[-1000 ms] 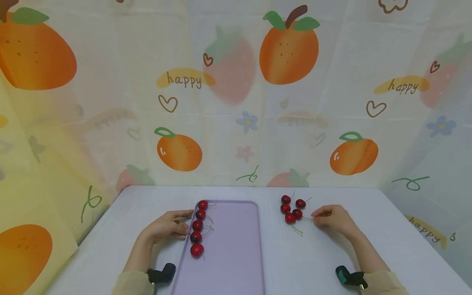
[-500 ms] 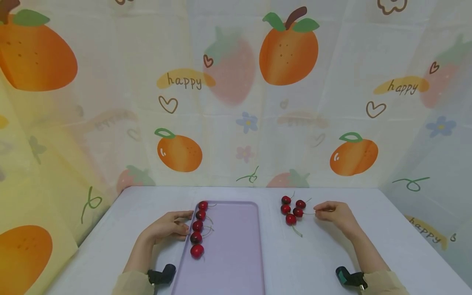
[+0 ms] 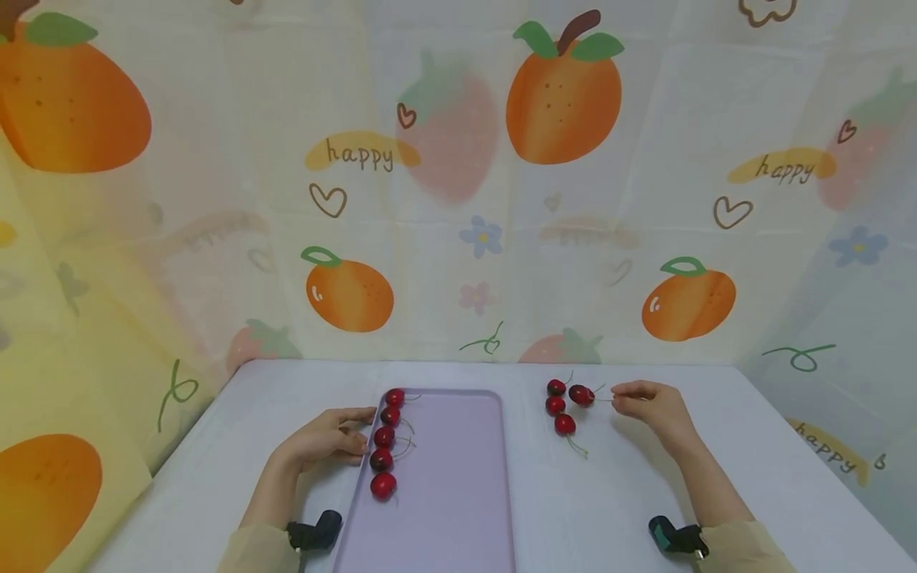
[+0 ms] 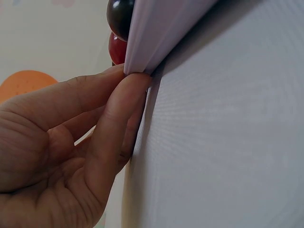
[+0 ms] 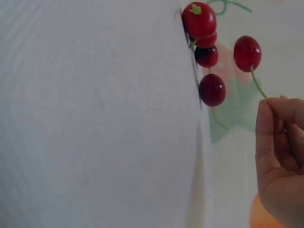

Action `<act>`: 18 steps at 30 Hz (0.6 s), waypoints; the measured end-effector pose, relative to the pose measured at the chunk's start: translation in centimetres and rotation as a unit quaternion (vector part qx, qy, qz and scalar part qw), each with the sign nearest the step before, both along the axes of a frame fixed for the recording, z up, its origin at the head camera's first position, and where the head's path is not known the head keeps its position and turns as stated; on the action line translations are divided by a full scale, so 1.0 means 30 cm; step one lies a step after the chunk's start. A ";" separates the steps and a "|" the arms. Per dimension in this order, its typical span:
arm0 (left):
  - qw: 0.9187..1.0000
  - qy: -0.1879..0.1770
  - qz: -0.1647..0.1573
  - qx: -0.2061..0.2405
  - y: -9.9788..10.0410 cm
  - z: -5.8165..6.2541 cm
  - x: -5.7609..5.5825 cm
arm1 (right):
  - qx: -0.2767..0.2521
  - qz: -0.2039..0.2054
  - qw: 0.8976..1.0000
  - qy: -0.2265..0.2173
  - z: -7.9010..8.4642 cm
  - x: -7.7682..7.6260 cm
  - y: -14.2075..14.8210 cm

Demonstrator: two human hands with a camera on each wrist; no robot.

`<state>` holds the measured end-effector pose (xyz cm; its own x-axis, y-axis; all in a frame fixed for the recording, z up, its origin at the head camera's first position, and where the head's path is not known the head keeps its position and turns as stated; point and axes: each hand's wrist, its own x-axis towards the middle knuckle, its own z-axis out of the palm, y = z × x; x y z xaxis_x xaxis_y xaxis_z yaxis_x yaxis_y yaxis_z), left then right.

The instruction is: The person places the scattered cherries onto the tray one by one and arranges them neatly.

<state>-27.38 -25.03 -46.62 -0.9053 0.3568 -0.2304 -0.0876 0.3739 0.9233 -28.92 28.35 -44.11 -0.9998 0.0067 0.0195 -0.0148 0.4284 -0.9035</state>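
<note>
As right hand pinches stem, cherry juts left.

Looks like a makeshift filming booth; impossible to tell in what building. Screened at twelve o'clock by pale, thin curtain cloth printed with orange fruit, continuing at nine and three. Furnished at six with a smooth white table, equipped with black wrist-worn cameras near seven and five.

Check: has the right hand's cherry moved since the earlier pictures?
Yes: the cherry, held by its stem in the right hand, has shifted up the head view, toward the far edge of the table.
</note>
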 end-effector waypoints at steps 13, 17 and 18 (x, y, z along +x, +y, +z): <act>1.000 0.001 0.002 0.000 0.008 0.003 0.005 | -0.034 0.020 0.999 0.016 0.021 -0.023 -0.084; 1.000 0.003 0.002 0.002 0.004 0.006 0.005 | -0.031 0.029 0.999 0.018 0.024 -0.035 -0.121; 1.000 0.002 0.003 0.002 0.004 0.007 0.004 | -0.033 0.029 0.999 0.019 0.024 -0.037 -0.130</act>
